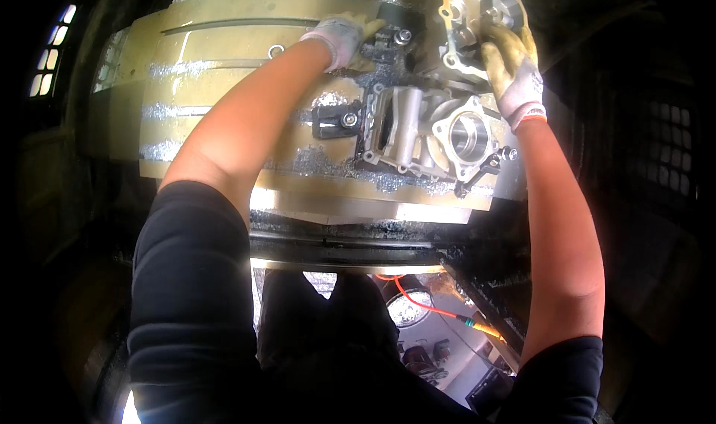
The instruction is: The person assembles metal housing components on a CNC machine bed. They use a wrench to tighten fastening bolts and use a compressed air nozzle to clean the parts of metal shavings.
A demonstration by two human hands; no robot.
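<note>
My left hand [339,40], in a white-and-yellow work glove, reaches over the metal table beside a dark clamp with a bolt [403,37]. Its fingers stretch toward that clamp, apart from each other, and their tips are partly washed out by glare. At the far right, my right hand [514,77], gloved alike, lies with spread fingers against an open metal casting [452,57]. Nearer to me sits a second metal casting [406,129] with a round machined bore [470,137]. Another black clamp [335,120] stands at its left side.
Bright metal shavings [317,163] cover parts of the slotted machine table [246,66]. A loose ring or nut [277,50] lies on it. Below the table's front edge hang an orange hose [425,305] and an air gun [488,328], near a round container of shavings [410,310].
</note>
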